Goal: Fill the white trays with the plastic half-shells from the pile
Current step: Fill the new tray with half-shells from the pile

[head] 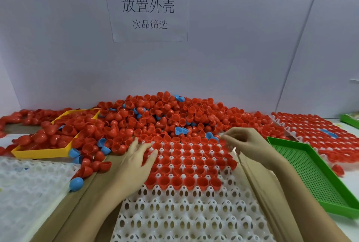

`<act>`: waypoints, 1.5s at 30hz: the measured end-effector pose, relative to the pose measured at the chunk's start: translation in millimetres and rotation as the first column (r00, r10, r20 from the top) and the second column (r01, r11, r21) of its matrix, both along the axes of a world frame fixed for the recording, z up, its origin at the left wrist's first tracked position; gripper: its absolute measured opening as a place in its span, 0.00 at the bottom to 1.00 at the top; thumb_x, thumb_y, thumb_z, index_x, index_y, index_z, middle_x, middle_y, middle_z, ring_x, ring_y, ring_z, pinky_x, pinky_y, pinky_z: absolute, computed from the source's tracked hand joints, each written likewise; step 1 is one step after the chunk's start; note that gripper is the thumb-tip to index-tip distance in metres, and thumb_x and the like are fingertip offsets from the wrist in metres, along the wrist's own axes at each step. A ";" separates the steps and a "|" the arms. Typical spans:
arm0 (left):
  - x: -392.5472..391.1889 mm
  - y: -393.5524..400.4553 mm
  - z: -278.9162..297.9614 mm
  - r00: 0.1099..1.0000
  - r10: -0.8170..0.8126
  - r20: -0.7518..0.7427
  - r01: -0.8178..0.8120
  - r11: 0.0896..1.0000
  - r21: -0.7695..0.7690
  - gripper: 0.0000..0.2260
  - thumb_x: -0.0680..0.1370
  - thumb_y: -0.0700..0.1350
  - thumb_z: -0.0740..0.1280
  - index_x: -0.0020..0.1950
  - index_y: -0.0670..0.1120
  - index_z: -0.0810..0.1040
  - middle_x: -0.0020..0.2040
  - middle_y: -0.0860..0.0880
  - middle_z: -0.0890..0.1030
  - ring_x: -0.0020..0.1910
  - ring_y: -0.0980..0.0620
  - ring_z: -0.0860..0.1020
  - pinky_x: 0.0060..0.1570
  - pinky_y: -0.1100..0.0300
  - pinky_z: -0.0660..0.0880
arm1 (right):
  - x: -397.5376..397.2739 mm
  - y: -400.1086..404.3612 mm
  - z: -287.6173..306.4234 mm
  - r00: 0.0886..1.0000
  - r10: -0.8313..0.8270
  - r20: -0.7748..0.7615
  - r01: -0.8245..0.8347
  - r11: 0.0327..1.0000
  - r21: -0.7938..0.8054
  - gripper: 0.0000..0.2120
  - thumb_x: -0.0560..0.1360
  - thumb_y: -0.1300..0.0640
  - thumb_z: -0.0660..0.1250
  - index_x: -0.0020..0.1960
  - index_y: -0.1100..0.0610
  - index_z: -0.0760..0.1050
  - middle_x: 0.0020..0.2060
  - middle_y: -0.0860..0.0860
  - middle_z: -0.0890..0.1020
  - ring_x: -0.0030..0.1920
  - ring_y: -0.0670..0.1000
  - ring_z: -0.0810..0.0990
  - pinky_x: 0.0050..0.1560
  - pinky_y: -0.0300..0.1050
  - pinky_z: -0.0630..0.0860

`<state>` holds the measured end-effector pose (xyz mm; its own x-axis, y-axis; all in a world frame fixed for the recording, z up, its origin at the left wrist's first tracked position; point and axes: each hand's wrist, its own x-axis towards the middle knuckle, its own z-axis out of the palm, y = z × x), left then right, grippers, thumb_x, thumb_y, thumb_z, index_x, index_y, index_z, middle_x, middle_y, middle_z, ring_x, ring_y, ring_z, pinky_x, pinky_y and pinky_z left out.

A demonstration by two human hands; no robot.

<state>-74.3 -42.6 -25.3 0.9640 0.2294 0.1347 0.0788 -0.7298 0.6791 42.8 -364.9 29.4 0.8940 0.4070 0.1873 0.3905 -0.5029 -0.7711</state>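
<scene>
Three white trays in view: the centre tray (194, 212), its far rows filled with red half-shells (177, 180) set open side up; a second tray (29, 183) at the worktop's near-left edge; a third tray (310, 131), nearly full, at far right. One yellow tray (38, 153), one green tray (310, 175). The pile (155, 115) lies along the far edge, mostly red, some blue. Left hand (138, 161) rests flat, fingers spread, on the filled rows. Right hand (246, 141) has fingers curled at the tray's far-right corner; what it pinches cannot be told.

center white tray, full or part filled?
Part filled. The center white tray holds red half-shells seated open side up in its far rows; the near rows show only bare pockets.
</scene>
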 end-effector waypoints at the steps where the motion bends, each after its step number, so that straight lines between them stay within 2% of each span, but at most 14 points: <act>1: -0.5 -0.5 1.5 1.000 0.010 0.025 -0.010 1.000 0.001 0.22 0.84 0.61 0.56 0.77 0.57 0.69 0.84 0.48 0.52 0.82 0.46 0.55 0.78 0.46 0.58 | 12.1 0.6 -3.5 0.995 -0.087 0.046 0.088 0.996 -0.018 0.04 0.82 0.56 0.69 0.52 0.52 0.84 0.42 0.50 0.87 0.42 0.49 0.86 0.42 0.41 0.82; 3: -1.5 -1.7 2.2 0.997 0.015 0.076 -0.016 1.000 0.012 0.19 0.84 0.58 0.58 0.73 0.55 0.73 0.84 0.47 0.54 0.82 0.46 0.57 0.77 0.46 0.60 | 38.7 3.0 -13.2 0.959 -0.231 0.167 0.250 0.962 -0.106 0.08 0.83 0.62 0.66 0.55 0.54 0.83 0.50 0.51 0.87 0.49 0.51 0.86 0.50 0.45 0.83; 6: -2.9 -4.8 1.9 0.989 0.008 0.147 -0.012 1.000 0.024 0.17 0.84 0.55 0.60 0.70 0.52 0.77 0.82 0.47 0.58 0.80 0.46 0.61 0.75 0.48 0.63 | 73.1 3.9 -28.3 0.895 -0.314 0.316 0.408 0.862 -0.299 0.14 0.83 0.67 0.63 0.65 0.60 0.81 0.63 0.56 0.82 0.62 0.56 0.81 0.66 0.51 0.77; 10: -3.2 -5.5 2.3 0.959 0.021 0.282 -0.036 0.998 0.049 0.12 0.83 0.53 0.64 0.63 0.51 0.80 0.76 0.49 0.67 0.76 0.48 0.68 0.69 0.55 0.67 | 93.4 -1.5 -47.6 0.880 -0.291 0.375 0.458 0.727 -0.512 0.14 0.80 0.67 0.67 0.65 0.61 0.80 0.61 0.58 0.80 0.62 0.59 0.78 0.64 0.55 0.77; 14: -2.4 -2.2 2.2 0.931 0.026 0.363 -0.057 0.996 0.073 0.09 0.83 0.51 0.65 0.59 0.50 0.82 0.70 0.52 0.71 0.72 0.51 0.71 0.62 0.60 0.67 | 97.4 2.1 -60.5 0.853 -0.297 0.429 0.491 0.737 -0.466 0.08 0.81 0.66 0.68 0.58 0.60 0.80 0.55 0.56 0.79 0.55 0.55 0.77 0.55 0.47 0.76; 18: -1.9 -2.9 1.1 0.915 0.008 0.403 -0.052 0.994 0.098 0.08 0.82 0.49 0.66 0.56 0.49 0.83 0.62 0.55 0.72 0.64 0.54 0.74 0.58 0.66 0.66 | 90.4 18.5 -49.2 0.842 -0.362 0.400 0.493 0.817 -0.298 0.12 0.80 0.65 0.72 0.62 0.63 0.81 0.57 0.58 0.81 0.57 0.57 0.79 0.61 0.50 0.79; 20: -1.9 -4.1 1.1 0.906 -0.013 0.423 -0.038 0.993 0.113 0.08 0.82 0.49 0.66 0.55 0.49 0.82 0.59 0.57 0.72 0.61 0.57 0.74 0.54 0.70 0.66 | 77.2 23.4 -37.7 0.854 -0.374 0.362 0.446 0.885 -0.136 0.13 0.79 0.62 0.74 0.62 0.63 0.82 0.55 0.55 0.83 0.54 0.53 0.81 0.58 0.47 0.79; 23: -3.4 -6.3 3.4 0.885 -0.054 0.462 0.001 0.994 0.113 0.05 0.82 0.49 0.66 0.53 0.52 0.82 0.55 0.60 0.74 0.56 0.61 0.75 0.54 0.71 0.68 | 47.2 27.0 -22.8 0.918 -0.326 0.225 0.316 0.945 0.079 0.11 0.79 0.56 0.75 0.60 0.55 0.85 0.50 0.44 0.86 0.49 0.43 0.83 0.53 0.37 0.78; 26: -7.8 -10.8 9.1 0.866 -0.156 0.474 0.101 0.985 0.140 0.06 0.82 0.49 0.66 0.55 0.54 0.82 0.54 0.65 0.76 0.56 0.63 0.78 0.56 0.66 0.75 | 7.9 29.1 -14.7 0.991 -0.136 0.003 0.130 0.950 0.285 0.10 0.79 0.49 0.73 0.59 0.46 0.84 0.50 0.42 0.88 0.53 0.42 0.85 0.58 0.42 0.82; 29: -15.4 -20.3 16.3 0.829 -0.293 0.477 0.261 0.956 0.133 0.11 0.81 0.48 0.69 0.63 0.57 0.81 0.55 0.64 0.79 0.55 0.61 0.81 0.57 0.65 0.77 | -23.3 34.4 -12.5 0.985 0.132 -0.107 -0.098 0.955 0.278 0.11 0.79 0.44 0.71 0.60 0.43 0.85 0.53 0.46 0.88 0.54 0.45 0.86 0.56 0.43 0.82; 33: -24.5 -39.1 19.3 0.808 -0.411 0.422 0.426 0.902 0.064 0.25 0.78 0.53 0.74 0.73 0.63 0.73 0.62 0.61 0.76 0.60 0.59 0.79 0.58 0.69 0.76 | -44.8 52.2 -8.8 0.890 0.417 -0.185 -0.377 0.900 0.216 0.13 0.83 0.46 0.69 0.64 0.48 0.84 0.54 0.52 0.87 0.54 0.48 0.86 0.57 0.40 0.80; 38: -27.6 -48.3 21.2 0.760 -0.360 0.542 0.384 0.920 0.073 0.18 0.79 0.48 0.75 0.68 0.56 0.80 0.55 0.59 0.81 0.56 0.57 0.81 0.57 0.66 0.77 | -52.6 60.7 -11.3 0.863 0.472 -0.182 -0.432 0.875 0.221 0.13 0.82 0.44 0.70 0.64 0.46 0.84 0.52 0.52 0.87 0.50 0.47 0.84 0.55 0.40 0.80; 41: -27.6 -47.9 18.0 0.801 -0.308 0.514 0.363 0.932 -0.008 0.20 0.77 0.49 0.76 0.68 0.57 0.79 0.54 0.61 0.82 0.57 0.58 0.82 0.57 0.65 0.78 | -52.0 57.2 -12.8 0.856 0.477 -0.199 -0.431 0.872 0.234 0.13 0.83 0.46 0.70 0.64 0.48 0.84 0.52 0.52 0.87 0.50 0.47 0.84 0.55 0.40 0.79; 45: -26.1 -47.5 16.2 0.826 -0.293 0.482 0.352 0.936 -0.034 0.16 0.74 0.54 0.78 0.59 0.55 0.79 0.51 0.60 0.83 0.55 0.56 0.82 0.55 0.63 0.78 | -54.0 51.5 -11.7 0.861 0.459 -0.218 -0.408 0.880 0.242 0.13 0.82 0.47 0.71 0.65 0.48 0.83 0.55 0.52 0.87 0.51 0.47 0.85 0.56 0.40 0.80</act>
<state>-100.4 -90.1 -9.1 0.8175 -0.0410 0.5745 -0.4907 -0.5718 0.6575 -11.2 -313.4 17.7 0.6606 0.7464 0.0808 0.3082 -0.1714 -0.9357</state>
